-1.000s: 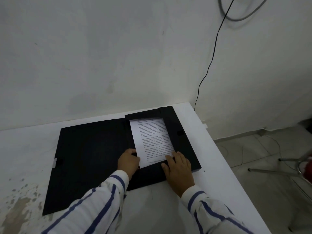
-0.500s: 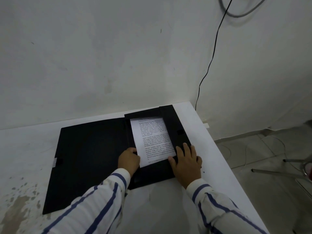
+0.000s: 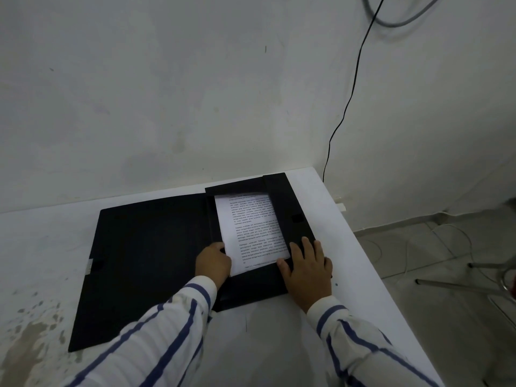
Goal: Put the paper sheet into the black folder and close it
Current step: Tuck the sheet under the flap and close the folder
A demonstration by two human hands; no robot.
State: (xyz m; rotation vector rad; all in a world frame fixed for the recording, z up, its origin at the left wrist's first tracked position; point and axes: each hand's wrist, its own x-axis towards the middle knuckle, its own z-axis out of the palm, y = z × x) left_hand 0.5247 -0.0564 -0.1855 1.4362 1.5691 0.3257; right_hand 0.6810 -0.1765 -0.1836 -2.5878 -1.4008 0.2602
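The right hand (image 3: 305,270) has slid off the paper sheet (image 3: 251,233), fingers spread flat on the black folder (image 3: 150,261) flap; left hand (image 3: 213,262) fingers curl at the sheet's edge. Sheet seated; closing comes next.

Open black folder (image 3: 148,263) on a white table (image 3: 332,208), printed paper sheet (image 3: 251,233) tucked under its flaps.
Left hand (image 3: 213,262) curled at the sheet's near-left corner; right hand (image 3: 307,270) flat, fingers spread, on the folder's right flap.
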